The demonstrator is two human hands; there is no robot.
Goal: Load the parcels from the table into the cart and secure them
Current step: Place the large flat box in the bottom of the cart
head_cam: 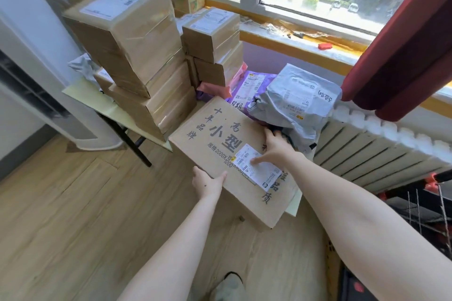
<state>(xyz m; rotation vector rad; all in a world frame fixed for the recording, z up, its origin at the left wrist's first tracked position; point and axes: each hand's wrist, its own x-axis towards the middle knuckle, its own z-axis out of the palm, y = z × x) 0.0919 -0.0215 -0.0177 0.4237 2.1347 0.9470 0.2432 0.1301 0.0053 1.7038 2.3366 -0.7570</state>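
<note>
— Now, where is the parcel in question found?

— A large flat carton (232, 154), printed with black characters, is seen at the near corner of the table (80, 95). Its near end overhangs the table edge. Whether it is lifted clear of the top cannot be told. A white shipping label (259, 168) is stuck on its upper face.

— How is it held?

— The left hand (208, 182) is closed on the carton's edge at 7 o'clock: the thumb is laid on top, and the fingers are tucked beneath, out of sight. The right hand (274, 151) is set at the carton's 3 o'clock. Its fingers are hooked over the far edge and its thumb is spread onto the label.

— What is recorded around it?

— A grey mailer bag (293, 100) is lying at 1 o'clock of the carton, touching the right hand's fingertips. A purple mailer bag (252, 85) is noted at 12 o'clock, partly under the grey one. A tall stack of taped brown boxes (137, 44) stands at 10 o'clock, with a smaller stack (212, 39) at 11 o'clock. A white radiator (379, 144) runs along the wall at 3 o'clock under a red curtain (403, 44). The cart (415, 208), dark-framed with cord netting, is glimpsed at 4 o'clock by the frame edge; no parcel is seen in the part visible
</note>
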